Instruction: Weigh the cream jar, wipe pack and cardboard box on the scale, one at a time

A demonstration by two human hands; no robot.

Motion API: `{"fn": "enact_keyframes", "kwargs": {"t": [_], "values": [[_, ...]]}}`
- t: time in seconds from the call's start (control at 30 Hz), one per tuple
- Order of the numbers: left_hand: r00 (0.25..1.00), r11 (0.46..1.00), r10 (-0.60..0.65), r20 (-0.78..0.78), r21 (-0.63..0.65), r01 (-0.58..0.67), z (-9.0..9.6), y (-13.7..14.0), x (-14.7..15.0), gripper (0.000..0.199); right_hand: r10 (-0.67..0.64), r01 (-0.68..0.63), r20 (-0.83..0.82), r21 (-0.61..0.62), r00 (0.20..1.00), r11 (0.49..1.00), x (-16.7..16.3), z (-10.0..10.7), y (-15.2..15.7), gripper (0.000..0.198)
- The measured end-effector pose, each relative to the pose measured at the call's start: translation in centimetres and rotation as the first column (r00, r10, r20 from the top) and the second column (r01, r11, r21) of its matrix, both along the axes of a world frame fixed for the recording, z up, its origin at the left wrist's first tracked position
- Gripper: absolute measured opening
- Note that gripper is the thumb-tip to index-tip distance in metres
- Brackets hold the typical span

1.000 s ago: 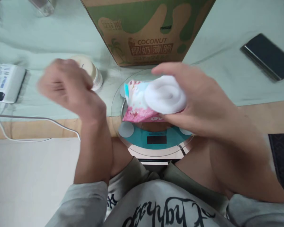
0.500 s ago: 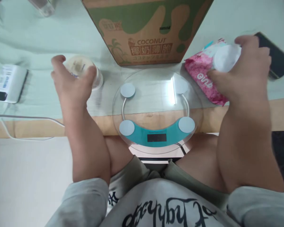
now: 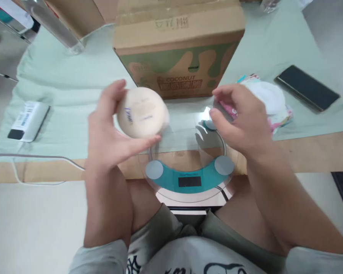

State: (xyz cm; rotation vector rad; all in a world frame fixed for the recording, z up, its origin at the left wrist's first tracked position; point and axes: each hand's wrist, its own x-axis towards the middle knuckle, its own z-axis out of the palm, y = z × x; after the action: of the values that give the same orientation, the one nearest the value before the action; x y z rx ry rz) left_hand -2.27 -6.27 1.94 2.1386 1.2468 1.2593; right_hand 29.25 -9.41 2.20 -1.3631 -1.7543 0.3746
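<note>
My left hand [image 3: 114,129] grips a round tub [image 3: 143,112] with a cream-coloured top and blue writing, held up over the left part of a clear glass scale [image 3: 188,182]. Its fingers and thumb wrap around the tub's side. My right hand [image 3: 240,118] hovers over the scale's right side, fingers curved and thumb apart, with nothing clearly held. The scale has a teal band with a dark display and lies at the table's front edge. Beyond my right hand, a round white disc [image 3: 270,98] rests on a pink packet [image 3: 274,123], which is partly hidden.
A cardboard box [image 3: 183,62] printed COCONUT stands behind the scale. A black phone [image 3: 307,87] lies at the right. On the left are a white device [image 3: 28,121] with a cable [image 3: 45,155] and, farther back, a clear cylinder [image 3: 55,28].
My left hand has lifted the tub off the table and brought it right, towards the scale. My right hand has left the white disc on the packet and moved left. The view has tilted up.
</note>
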Motion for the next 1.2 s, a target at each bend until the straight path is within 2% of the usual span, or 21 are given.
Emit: {"fn": "enact_keyframes", "kwargs": {"t": [0.1,0.23,0.37,0.43,0.47,0.5,0.53,0.6,0.63,0.67,0.73,0.8,0.87,0.93,1.0,1.1,1.2], "values": [[0.975,0.981,-0.164,-0.153,-0.131,0.144,0.6,-2.0,3.9,0.119,0.04,-0.04,-0.002,-0.042,0.999,0.998,-0.6,-1.8,0.4,0.027],[0.901,0.949,-0.295,-0.318,-0.204,0.239,0.6,-3.2,7.1,0.119,0.075,-0.079,-0.039,-0.11,0.996,0.991,-0.6,-3.0,0.6,0.024],[0.867,0.892,-0.419,-0.269,-0.302,0.337,0.5,-2.5,6.3,0.134,0.048,-0.06,-0.095,-0.125,0.994,0.99,-0.4,-3.0,0.6,0.023],[0.896,0.884,-0.413,-0.165,-0.31,0.35,0.4,-1.7,5.2,0.136,0.014,-0.03,-0.134,-0.115,0.991,0.993,-0.4,-2.6,0.5,0.022],[0.932,0.911,-0.353,-0.085,-0.259,0.321,0.3,-1.4,4.8,0.129,0.0,-0.018,-0.156,-0.113,0.988,0.993,-0.5,-2.3,0.4,0.023],[0.967,0.949,-0.255,0.017,-0.186,0.254,0.2,-1.1,4.4,0.112,-0.01,-0.009,-0.177,-0.109,0.984,0.994,-0.6,-2.1,0.3,0.024],[0.98,0.982,-0.142,0.137,-0.108,0.157,0.2,-0.9,4.2,0.086,-0.016,-0.004,-0.193,-0.106,0.981,0.994,-0.8,-1.8,0.2,0.024],[0.935,1.0,0.021,0.354,0.002,-0.024,0.4,-1.2,4.2,0.031,-0.023,0.003,-0.208,-0.096,0.978,0.995,-0.9,-1.5,0.1,0.025],[0.912,0.998,0.043,0.409,0.021,-0.056,0.8,-1.6,4.3,0.014,-0.026,0.006,-0.208,-0.098,0.978,0.995,-1.0,-1.5,0.1,0.025],[0.908,0.999,0.035,0.417,0.014,-0.045,1.2,-2.1,4.5,0.007,-0.03,0.008,-0.204,-0.107,0.978,0.994,-1.0,-1.6,0.2,0.025],[0.952,0.997,-0.058,0.299,-0.031,0.07,2.0,-3.3,4.9,0.023,-0.036,0.009,-0.199,-0.137,0.979,0.991,-0.9,-2.0,0.4,0.024],[0.977,0.971,-0.205,0.058,-0.109,0.211,2.6,-4.1,5.4,0.047,-0.028,-0.002,-0.191,-0.151,0.981,0.989,-0.9,-2.5,0.6,0.023],[0.912,0.92,-0.369,-0.18,-0.208,0.332,2.5,-4.4,6.0,0.085,-0.006,-0.019,-0.179,-0.139,0.984,0.99,-0.8,-3.0,0.7,0.021],[0.831,0.877,-0.465,-0.304,-0.285,0.387,1.8,-4.3,6.6,0.117,0.01,-0.032,-0.164,-0.127,0.986,0.991,-0.8,-3.4,0.8,0.02],[0.818,0.877,-0.468,-0.334,-0.29,0.383,0.9,-4.0,7.4,0.124,0.021,-0.041,-0.157,-0.128,0.987,0.991,-0.8,-3.6,0.8,0.021],[0.864,0.912,-0.398,-0.31,-0.235,0.336,0.2,-3.7,8.2,0.115,0.034,-0.058,-0.153,-0.153,0.988,0.987,-0.7,-3.6,0.8,0.022],[0.896,0.926,-0.355,-0.266,-0.232,0.298,0.2,-3.5,7.8,0.113,0.023,-0.05,-0.155,-0.175,0.988,0.983,-0.6,-3.6,0.8,0.022]]}}
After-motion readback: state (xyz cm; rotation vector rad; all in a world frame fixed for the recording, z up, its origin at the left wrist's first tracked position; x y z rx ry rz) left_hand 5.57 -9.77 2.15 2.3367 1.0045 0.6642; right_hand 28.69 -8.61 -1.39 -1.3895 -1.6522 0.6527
